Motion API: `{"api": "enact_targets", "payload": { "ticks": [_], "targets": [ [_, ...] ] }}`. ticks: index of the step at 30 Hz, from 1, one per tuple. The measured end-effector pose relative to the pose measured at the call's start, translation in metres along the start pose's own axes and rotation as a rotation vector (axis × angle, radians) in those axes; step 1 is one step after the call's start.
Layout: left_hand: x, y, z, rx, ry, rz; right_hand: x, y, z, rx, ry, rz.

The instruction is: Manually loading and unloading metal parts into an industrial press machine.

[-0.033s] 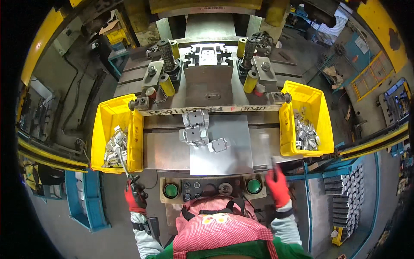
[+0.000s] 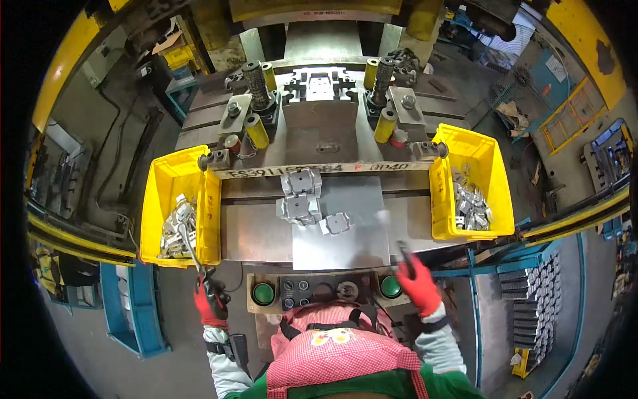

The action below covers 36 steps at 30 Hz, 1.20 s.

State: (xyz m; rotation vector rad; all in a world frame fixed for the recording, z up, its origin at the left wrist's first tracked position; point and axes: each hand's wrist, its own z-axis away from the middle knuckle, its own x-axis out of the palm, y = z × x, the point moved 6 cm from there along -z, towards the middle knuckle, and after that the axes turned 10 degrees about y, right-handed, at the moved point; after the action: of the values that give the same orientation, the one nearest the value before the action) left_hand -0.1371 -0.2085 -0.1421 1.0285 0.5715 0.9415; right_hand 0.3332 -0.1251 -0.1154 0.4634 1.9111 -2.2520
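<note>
1. Left hand (image 2: 211, 298) wraps around a silver tool (image 2: 187, 243) pointing toward a yellow bin (image 2: 212, 229).
2. Right hand (image 2: 420, 286): grip blurred, cannot tell.
3. Loose metal part (image 2: 337, 223) lies on the grey sheet (image 2: 342, 256), forward-left of the right hand.

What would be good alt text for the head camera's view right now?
A person's gloved left hand holds a slender tool near a yellow bin; the gloved right hand is near a green button. Silvery parts lie on a worktop ahead.
</note>
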Motion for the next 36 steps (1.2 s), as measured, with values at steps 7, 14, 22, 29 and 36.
{"api": "enact_targets", "payload": {
  "ticks": [7, 14, 22, 29, 36],
  "targets": [
    [0.041, 0.007, 0.013, 0.268, -0.281, 0.017, 0.055, 0.026, -0.039, 0.035, -0.331, 0.052],
    [0.018, 0.009, 0.031, 0.268, -0.206, 0.140, 0.012, -0.067, -0.041, 0.168, -0.244, -0.450],
    [0.033, -0.005, 0.003, 0.230, -0.176, 0.223, 0.077, -0.201, -0.219, -0.346, -0.157, -0.219],
    [-0.039, -0.028, 0.003, 0.095, 0.081, 0.218, 0.123, -0.175, -0.277, -0.296, -0.241, -0.210],
    [-0.059, -0.048, -0.012, 0.188, 0.410, 0.109, 0.094, -0.181, -0.256, -0.317, -0.116, -0.138]
  ]
}}
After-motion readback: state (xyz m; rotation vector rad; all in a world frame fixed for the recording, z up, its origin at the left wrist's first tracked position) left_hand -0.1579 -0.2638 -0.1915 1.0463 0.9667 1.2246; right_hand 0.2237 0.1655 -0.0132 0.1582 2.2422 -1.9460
